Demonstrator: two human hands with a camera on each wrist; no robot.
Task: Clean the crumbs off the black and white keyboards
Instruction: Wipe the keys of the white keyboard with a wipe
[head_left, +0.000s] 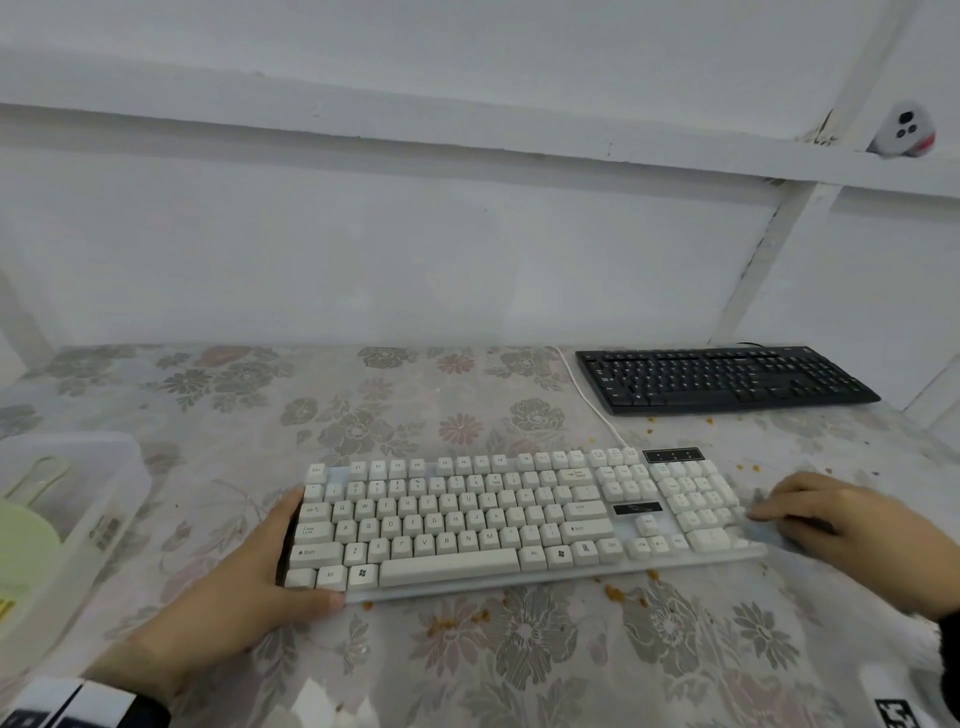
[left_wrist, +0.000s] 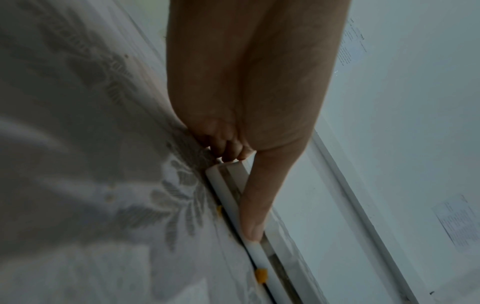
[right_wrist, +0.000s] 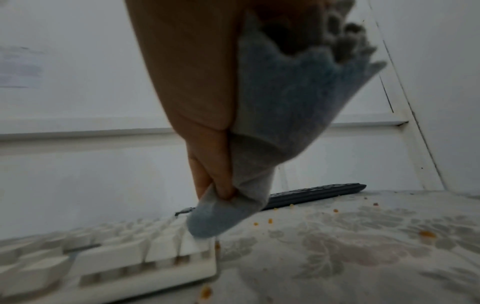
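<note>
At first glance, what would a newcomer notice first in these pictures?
The white keyboard lies in the middle of the flowered tablecloth; the left hand grips its left end, and the right hand, holding a blue-grey cloth, is at its right end. Orange crumbs lie scattered on the cloth cover near its front edge. A black keyboard lies farther back on the right.

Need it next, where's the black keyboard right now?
In the head view the black keyboard lies far right on the table, against the wall, behind the white keyboard.

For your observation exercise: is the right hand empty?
No: the right hand grips a blue-grey cloth over the white keyboard.
</note>
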